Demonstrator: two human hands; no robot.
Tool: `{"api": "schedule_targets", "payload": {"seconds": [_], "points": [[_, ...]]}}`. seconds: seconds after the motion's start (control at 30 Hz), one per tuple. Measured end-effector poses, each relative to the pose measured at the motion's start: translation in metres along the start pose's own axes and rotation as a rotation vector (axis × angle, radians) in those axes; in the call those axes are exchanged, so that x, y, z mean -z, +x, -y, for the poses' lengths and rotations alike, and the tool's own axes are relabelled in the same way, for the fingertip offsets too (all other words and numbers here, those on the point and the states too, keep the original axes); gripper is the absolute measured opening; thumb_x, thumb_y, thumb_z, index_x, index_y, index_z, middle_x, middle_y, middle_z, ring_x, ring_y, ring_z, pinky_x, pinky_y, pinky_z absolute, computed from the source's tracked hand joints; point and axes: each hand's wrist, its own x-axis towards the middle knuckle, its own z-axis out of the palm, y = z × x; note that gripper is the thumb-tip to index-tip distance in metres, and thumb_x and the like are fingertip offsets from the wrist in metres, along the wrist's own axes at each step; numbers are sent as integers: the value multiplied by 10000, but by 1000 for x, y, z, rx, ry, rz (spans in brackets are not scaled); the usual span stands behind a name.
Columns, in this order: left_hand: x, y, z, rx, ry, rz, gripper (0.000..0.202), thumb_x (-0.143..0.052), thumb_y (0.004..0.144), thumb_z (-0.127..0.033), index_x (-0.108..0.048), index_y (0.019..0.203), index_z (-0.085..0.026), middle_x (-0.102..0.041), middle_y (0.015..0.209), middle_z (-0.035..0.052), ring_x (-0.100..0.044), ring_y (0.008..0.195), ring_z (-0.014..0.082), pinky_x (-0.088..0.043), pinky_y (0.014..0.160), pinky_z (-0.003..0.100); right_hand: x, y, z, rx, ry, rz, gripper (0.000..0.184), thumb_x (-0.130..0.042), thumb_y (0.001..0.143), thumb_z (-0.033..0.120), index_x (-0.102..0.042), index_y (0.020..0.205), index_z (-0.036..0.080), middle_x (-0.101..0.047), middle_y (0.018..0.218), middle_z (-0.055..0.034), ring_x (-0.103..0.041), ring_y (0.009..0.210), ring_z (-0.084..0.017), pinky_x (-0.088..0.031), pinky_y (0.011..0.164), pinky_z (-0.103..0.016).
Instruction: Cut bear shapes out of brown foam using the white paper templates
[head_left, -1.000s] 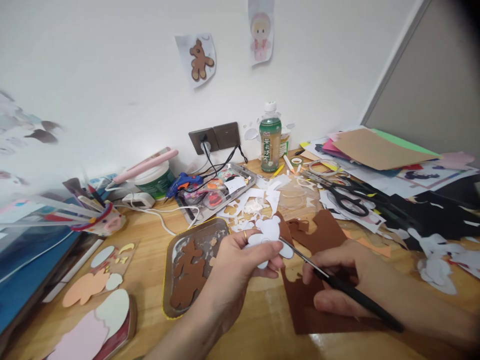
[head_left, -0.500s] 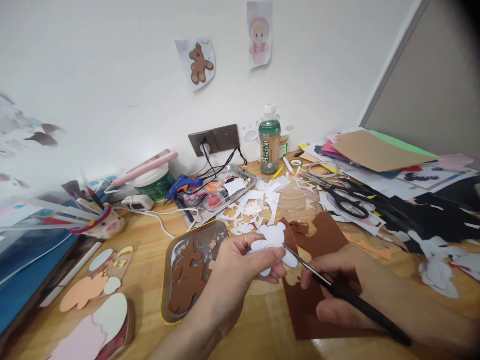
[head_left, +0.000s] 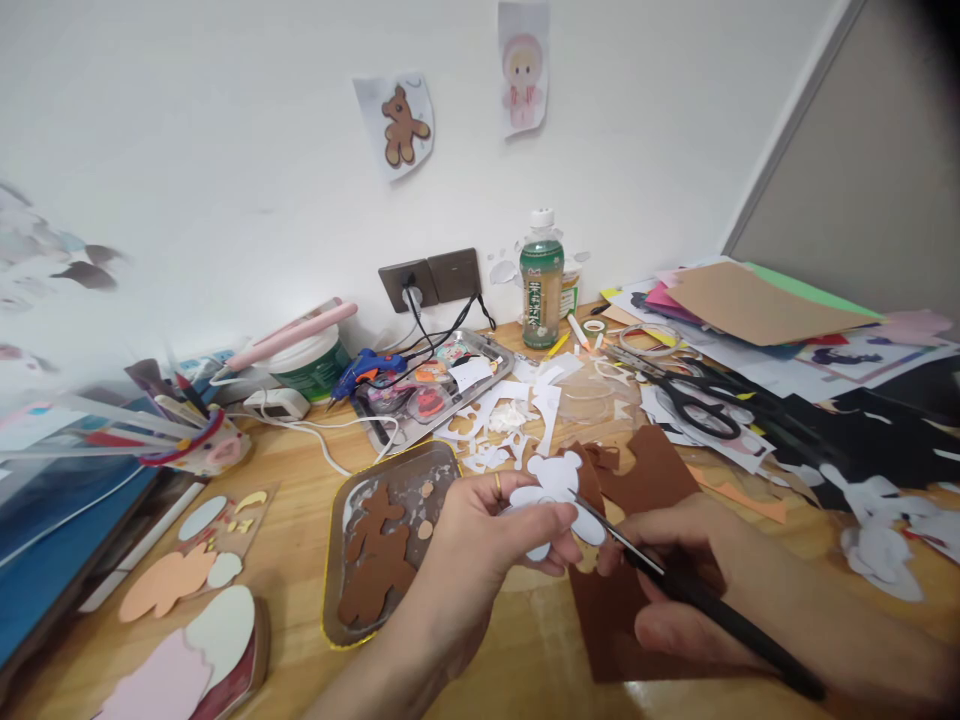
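My left hand (head_left: 499, 540) pinches a white bear-shaped paper cutout (head_left: 556, 475) between thumb and fingers, with a ring on one finger. Its rounded ears and limbs stick out past the fingertips. My right hand (head_left: 697, 560) is closed around black-handled scissors (head_left: 720, 610), seen nearly edge-on. Their narrow metal tip meets the front of the cutout near its middle. Below the hands lies a brown sheet (head_left: 622, 640) with shapes cut from it. Left of my left hand, a shallow tray (head_left: 337, 530) holds brown bear-shaped cutouts (head_left: 379, 570).
White paper scraps (head_left: 540, 400) litter the middle. Behind stand a green-labelled bottle (head_left: 541, 290) and a blue glue gun (head_left: 367, 370). Larger black scissors (head_left: 697, 405) and stacked coloured sheets (head_left: 765, 300) lie right. A pen cup (head_left: 217, 445) and pastel cutouts (head_left: 169, 585) are at left.
The white cutout and both hands have shifted slightly right and down in view. The scissors' tip stays against the cutout, and both grips are unchanged.
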Motion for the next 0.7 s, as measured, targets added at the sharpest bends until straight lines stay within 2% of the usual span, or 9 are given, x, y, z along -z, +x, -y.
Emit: {"api": "schedule_targets", "payload": {"seconds": [0.2, 0.4, 0.53, 0.7], "points": [[0, -1, 2, 5, 8, 10, 123, -680, 692, -174, -653, 581, -130, -633, 501, -9, -523, 478, 56, -426, 510, 155, 0, 0, 0, -35, -36, -20, 261, -694, 651, 409, -587, 699, 176, -408, 541, 62, -288, 491, -90, -226, 440, -212], [1, 0, 0, -2, 11, 10, 123, -685, 687, -173, -651, 576, -131, -630, 489, -14, -524, 461, 52, -426, 503, 149, 4, 0, -2, -60, -172, -17, 250, -668, 673, 397, -592, 721, 163, -349, 517, 72, -263, 476, -86, -186, 432, -229], [0, 0, 2, 4, 10, 51, 140, -688, 685, -161, -638, 558, -129, -646, 497, -14, -528, 455, 46, -423, 497, 140, 3, 0, -5, -12, -129, 13, 244, -678, 663, 391, -573, 720, 178, -372, 570, 68, -271, 514, -94, -211, 437, -213], [1, -1, 3, 25, 18, 61, 102, -684, 686, -141, -658, 589, -124, -653, 493, -14, -526, 437, 40, -419, 482, 133, 1, 0, -1, -31, -89, 29, 282, -662, 663, 422, -561, 683, 160, -406, 594, 50, -292, 534, -98, -237, 453, -205]]}}
